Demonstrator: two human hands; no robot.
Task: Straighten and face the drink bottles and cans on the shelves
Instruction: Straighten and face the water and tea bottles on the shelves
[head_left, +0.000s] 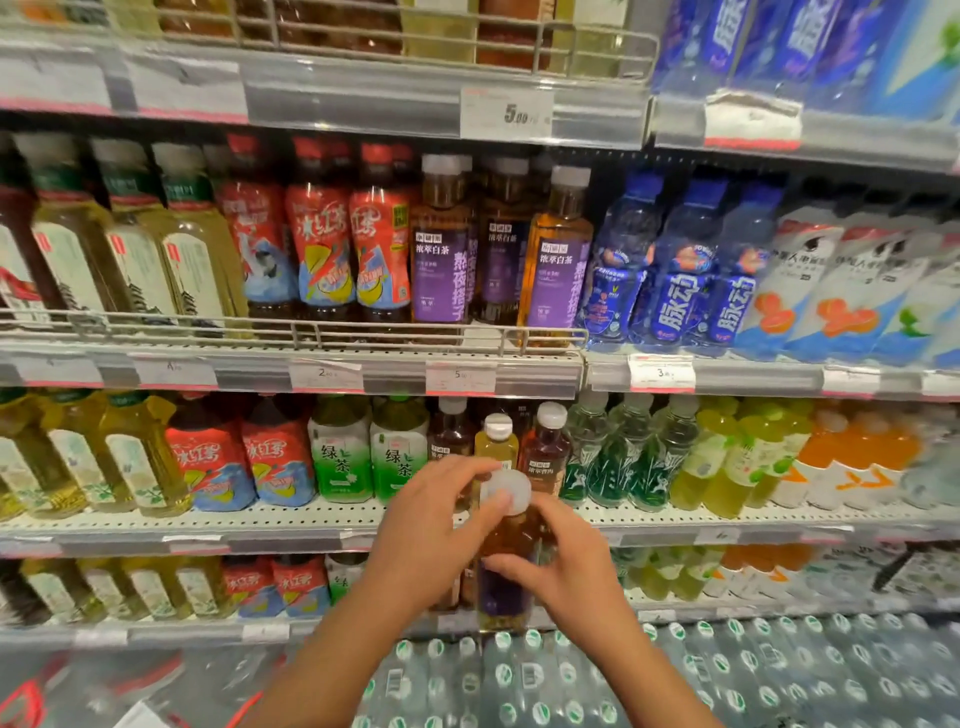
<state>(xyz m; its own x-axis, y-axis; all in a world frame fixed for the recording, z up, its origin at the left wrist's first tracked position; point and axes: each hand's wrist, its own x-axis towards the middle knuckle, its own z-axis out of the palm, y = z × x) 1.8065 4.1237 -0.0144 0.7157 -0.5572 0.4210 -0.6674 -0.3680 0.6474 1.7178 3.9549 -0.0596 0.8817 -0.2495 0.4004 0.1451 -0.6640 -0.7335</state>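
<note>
A tea bottle (511, 561) with amber liquid, a purple label and a white cap (506, 492) is held upright in front of the shelves, clear of the shelf boards, between both hands. The left hand (431, 535) is wrapped around the upper part of the bottle, with the thumb laid against the rim of the cap. The right hand (563, 566) is closed on the bottle body from the other side, its fingers curled across the front just above the purple label. Directly behind the held bottle, on the perforated shelf (291, 519), a yellow tea bottle (497, 441) and a dark tea bottle (546, 447) with white caps are seen standing side by side. To their left, two green tea bottles (369, 452) are faced forward. On the shelf above, three purple-labelled tea bottles (498, 249) are stood behind a wire rail (291, 330). Shrink-wrapped water bottle packs (675, 675) are stacked below.
</note>
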